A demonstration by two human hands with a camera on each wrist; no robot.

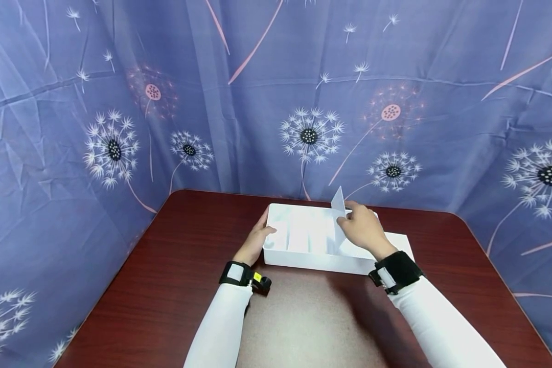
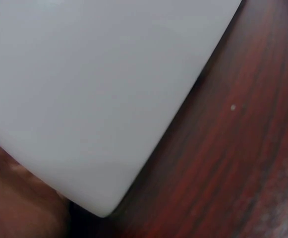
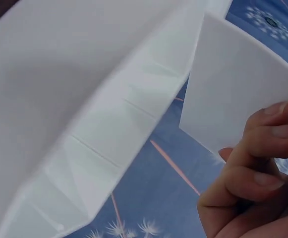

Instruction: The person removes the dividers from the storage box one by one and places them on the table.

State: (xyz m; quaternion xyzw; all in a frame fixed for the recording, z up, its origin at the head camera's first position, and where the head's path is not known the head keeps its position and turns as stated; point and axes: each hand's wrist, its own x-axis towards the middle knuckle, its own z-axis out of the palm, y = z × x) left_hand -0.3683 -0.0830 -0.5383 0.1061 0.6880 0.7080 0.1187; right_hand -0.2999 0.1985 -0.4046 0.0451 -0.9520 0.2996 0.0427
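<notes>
A long white organizer box [image 1: 317, 259] lies across the back of the table, with its inside split into compartments by thin partitions. My left hand [image 1: 254, 241] holds its left end, thumb over the rim and fingers along the outer side. The left wrist view is mostly filled by the box's smooth white wall [image 2: 99, 99]. Between thumb and fingers, my right hand [image 1: 362, 229] pinches a thin white divider [image 1: 338, 200], which stands upright and rises above the rim. In the right wrist view the divider [image 3: 228, 74] appears beside the curled fingers [image 3: 270, 141].
A flat white piece [image 1: 400, 242] sticks out at the box's right end. The dark red wooden table [image 1: 188, 245] carries a beige mat [image 1: 303, 317] in front of the box. Close behind the table hangs a blue curtain [image 1: 257, 128] with dandelion prints.
</notes>
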